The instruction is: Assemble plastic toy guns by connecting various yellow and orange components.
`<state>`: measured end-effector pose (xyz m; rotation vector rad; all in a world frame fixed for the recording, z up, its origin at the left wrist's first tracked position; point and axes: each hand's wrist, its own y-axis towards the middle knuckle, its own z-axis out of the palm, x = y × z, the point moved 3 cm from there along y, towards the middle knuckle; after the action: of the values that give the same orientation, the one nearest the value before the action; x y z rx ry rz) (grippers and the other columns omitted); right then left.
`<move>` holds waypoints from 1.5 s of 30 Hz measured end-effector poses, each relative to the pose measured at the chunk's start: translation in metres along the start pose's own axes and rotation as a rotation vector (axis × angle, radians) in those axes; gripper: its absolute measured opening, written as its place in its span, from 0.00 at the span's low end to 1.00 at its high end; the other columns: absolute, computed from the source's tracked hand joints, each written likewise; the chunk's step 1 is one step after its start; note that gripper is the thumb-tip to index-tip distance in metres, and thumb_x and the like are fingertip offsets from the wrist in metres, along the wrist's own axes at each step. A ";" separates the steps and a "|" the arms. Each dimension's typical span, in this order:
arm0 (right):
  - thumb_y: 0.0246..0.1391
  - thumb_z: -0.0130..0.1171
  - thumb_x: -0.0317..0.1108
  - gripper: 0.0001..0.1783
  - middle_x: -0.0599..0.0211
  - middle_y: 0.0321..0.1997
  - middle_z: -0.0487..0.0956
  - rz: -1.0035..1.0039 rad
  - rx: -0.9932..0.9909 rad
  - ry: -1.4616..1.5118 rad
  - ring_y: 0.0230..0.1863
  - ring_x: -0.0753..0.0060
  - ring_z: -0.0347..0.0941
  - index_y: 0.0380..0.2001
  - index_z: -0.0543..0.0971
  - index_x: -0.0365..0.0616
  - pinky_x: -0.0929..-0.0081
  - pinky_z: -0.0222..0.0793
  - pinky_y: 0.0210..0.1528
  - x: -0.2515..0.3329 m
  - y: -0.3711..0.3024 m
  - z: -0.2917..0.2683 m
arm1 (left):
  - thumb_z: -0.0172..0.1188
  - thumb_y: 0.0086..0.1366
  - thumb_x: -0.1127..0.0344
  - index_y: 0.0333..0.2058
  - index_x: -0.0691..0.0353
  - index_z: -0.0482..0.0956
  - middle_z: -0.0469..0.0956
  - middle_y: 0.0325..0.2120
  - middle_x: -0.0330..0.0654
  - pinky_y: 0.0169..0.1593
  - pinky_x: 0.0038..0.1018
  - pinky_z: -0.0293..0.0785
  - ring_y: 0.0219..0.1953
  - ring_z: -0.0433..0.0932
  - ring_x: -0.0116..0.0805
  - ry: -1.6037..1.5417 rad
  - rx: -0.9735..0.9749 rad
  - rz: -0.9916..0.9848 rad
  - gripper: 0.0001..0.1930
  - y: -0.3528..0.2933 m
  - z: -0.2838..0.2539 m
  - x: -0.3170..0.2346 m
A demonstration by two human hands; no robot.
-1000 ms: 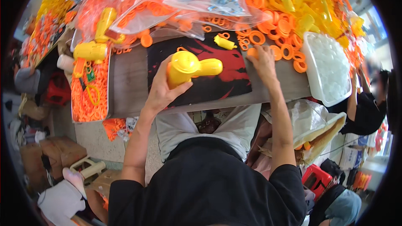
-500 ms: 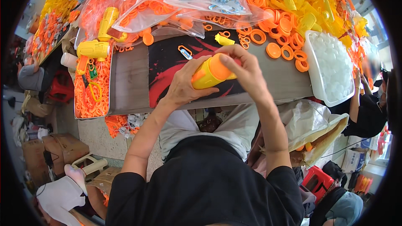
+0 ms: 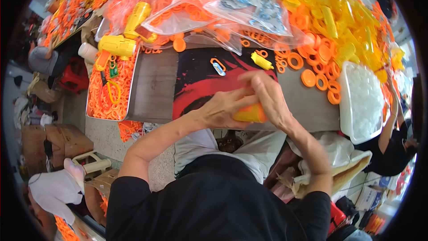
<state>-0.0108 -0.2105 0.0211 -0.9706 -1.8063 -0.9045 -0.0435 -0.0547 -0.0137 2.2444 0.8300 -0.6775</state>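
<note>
A yellow and orange plastic cylinder is held low over the front of the black and red mat. My left hand wraps round it from the left. Against its right end lies my right hand, fingers stretched out over the top and slightly blurred; its palm covers that end. Beyond my hands, an orange ring clip with a small blue and white tag rests on the mat. Near the mat's far right corner is a small yellow plastic part.
At left, a tray holds small orange clips, with yellow blaster-shaped shells on its far end. Orange rings lie at right beside a white tub of translucent pieces. Bags and yellow parts pile along the back. Another person sits at far right.
Both hands and the cylinder came nearer to me and rightward. My right hand went from fingers on the orange end to a flat palm over it. The view shifted, moving the table contents rightward.
</note>
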 end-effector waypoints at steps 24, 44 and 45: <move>0.49 0.59 0.28 0.11 0.62 0.41 0.74 -0.909 0.053 -0.965 0.48 0.59 0.71 0.38 0.81 0.47 0.64 0.69 0.48 -0.031 0.209 0.162 | 0.75 0.52 0.70 0.64 0.63 0.60 0.72 0.52 0.47 0.58 0.33 0.73 0.52 0.76 0.37 -0.354 -0.827 -0.415 0.43 -0.158 -0.058 -0.005; 0.67 0.54 0.28 0.18 0.61 0.58 0.78 -0.083 -0.263 0.432 0.54 0.75 0.75 0.58 0.75 0.34 0.76 0.70 0.60 -0.002 0.033 0.074 | 0.70 0.56 0.72 0.63 0.62 0.62 0.70 0.54 0.44 0.54 0.28 0.76 0.51 0.76 0.31 -0.374 -0.978 -0.330 0.37 -0.079 -0.067 0.011; 0.67 0.54 0.28 0.18 0.61 0.58 0.78 -0.085 -0.269 0.437 0.54 0.75 0.75 0.58 0.75 0.34 0.76 0.70 0.60 -0.004 0.030 0.070 | 0.70 0.56 0.72 0.63 0.62 0.62 0.70 0.54 0.44 0.54 0.28 0.76 0.51 0.76 0.31 -0.370 -0.971 -0.328 0.37 -0.078 -0.068 0.009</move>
<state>-0.0071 -0.1379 -0.0023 -0.7846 -1.3850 -1.3249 -0.0760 0.0434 -0.0047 1.0927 1.0446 -0.6161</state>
